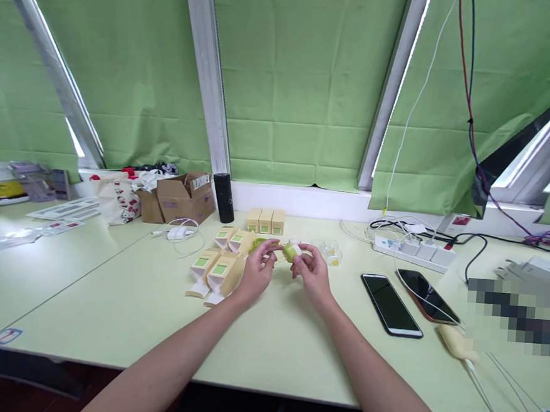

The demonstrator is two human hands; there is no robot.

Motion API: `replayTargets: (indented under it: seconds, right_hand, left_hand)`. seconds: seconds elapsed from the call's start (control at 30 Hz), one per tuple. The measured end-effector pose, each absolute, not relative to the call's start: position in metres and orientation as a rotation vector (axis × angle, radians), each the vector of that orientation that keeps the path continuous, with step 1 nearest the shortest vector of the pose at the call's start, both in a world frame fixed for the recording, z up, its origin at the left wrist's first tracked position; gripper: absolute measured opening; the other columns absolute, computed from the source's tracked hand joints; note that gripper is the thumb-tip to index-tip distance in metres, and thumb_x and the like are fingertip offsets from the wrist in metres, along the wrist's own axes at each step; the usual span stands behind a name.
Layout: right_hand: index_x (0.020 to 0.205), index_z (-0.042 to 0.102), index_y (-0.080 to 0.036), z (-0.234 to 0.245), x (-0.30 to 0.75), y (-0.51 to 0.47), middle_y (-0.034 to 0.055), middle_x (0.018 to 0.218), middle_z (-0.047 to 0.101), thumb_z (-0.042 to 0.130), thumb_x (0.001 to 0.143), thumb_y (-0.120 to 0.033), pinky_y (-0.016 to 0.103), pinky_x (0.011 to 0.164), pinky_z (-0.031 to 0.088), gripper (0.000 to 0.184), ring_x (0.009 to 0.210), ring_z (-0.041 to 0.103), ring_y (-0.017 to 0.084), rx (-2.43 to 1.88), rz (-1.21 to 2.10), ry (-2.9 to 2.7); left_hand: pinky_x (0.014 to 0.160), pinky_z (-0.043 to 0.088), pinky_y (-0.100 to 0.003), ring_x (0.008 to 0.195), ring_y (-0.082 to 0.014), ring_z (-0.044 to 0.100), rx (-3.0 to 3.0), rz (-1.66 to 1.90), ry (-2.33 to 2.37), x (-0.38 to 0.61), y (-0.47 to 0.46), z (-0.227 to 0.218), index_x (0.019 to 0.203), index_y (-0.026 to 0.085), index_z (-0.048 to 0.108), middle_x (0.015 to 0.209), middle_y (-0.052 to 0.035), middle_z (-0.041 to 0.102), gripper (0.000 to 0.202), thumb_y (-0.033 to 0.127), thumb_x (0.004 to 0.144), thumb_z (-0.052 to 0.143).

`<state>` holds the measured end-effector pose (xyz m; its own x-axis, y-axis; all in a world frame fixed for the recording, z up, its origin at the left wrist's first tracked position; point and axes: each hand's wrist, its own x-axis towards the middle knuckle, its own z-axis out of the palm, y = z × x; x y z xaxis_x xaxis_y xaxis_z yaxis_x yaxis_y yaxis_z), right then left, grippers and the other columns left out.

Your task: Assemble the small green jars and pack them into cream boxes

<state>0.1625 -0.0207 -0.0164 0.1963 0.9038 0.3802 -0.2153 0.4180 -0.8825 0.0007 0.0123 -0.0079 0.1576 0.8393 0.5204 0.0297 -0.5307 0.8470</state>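
Above the middle of the table, my right hand [315, 275] pinches a small green and white item [292, 252] between thumb and fingers; its exact kind is too small to tell. My left hand [258, 272] is beside it, fingers apart and index finger reaching to the item's left side, holding nothing that I can see. Just left of that hand lie several small kraft boxes [223, 271] with green labels, their end flaps open. Something green partly shows behind my left fingers. Behind my right hand are clear plastic pieces [332, 253] with yellow spots.
Three upright kraft boxes [265, 221] stand at the back beside a black bottle [223, 197]. A cardboard carton [186, 196] and a white cable [179, 232] are at left. Two phones [390, 305], a power strip [413, 252] and loose cables occupy the right.
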Motion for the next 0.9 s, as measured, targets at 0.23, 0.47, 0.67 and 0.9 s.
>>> replayTargets:
  seconds: [0.23,0.47,0.67,0.9]
  right_hand:
    - [0.106,0.063,-0.020,-0.0144,0.1656,-0.0196,0.0013,0.073,0.072,0.088,0.072,-0.060,0.029,0.052,0.051,0.059,0.057,0.062,0.015,-0.763,1.108,-0.918]
    - [0.096,0.067,-0.019,-0.0129,0.1658,-0.0192,0.0008,0.069,0.070,0.091,0.064,-0.065,0.027,0.050,0.051,0.061,0.054,0.062,0.014,-0.752,1.220,-0.892]
    - [0.087,0.069,-0.019,-0.0117,0.1656,-0.0201,0.0009,0.069,0.069,0.089,0.063,-0.071,0.026,0.049,0.049,0.060,0.054,0.062,0.014,-0.772,1.234,-0.929]
    - [0.076,0.066,-0.019,-0.0160,0.1666,-0.0158,0.0026,0.062,0.066,0.079,0.063,-0.084,0.028,0.048,0.044,0.068,0.053,0.059,0.016,-0.864,1.204,-0.974]
  left_hand:
    - [0.097,0.051,-0.040,0.121,-0.0253,0.061,2.032,1.468,0.787,-0.0006,0.0074,-0.0050,0.135,0.026,0.067,0.132,-0.0097,0.070,0.044,0.015,0.092,0.063]
    - [0.101,0.051,-0.043,0.126,-0.0265,0.056,2.150,1.413,0.828,-0.0003,0.0055,-0.0055,0.139,0.031,0.064,0.134,-0.0081,0.067,0.051,0.013,0.092,0.064]
    - [0.110,0.047,-0.049,0.134,-0.0285,0.053,2.247,1.373,0.796,-0.0003,0.0056,-0.0054,0.134,0.031,0.068,0.142,-0.0069,0.066,0.044,0.015,0.093,0.065]
    - [0.109,0.047,-0.049,0.131,-0.0294,0.053,2.204,1.365,0.843,0.0004,0.0073,-0.0057,0.130,0.028,0.069,0.137,-0.0082,0.068,0.043,0.018,0.088,0.073]
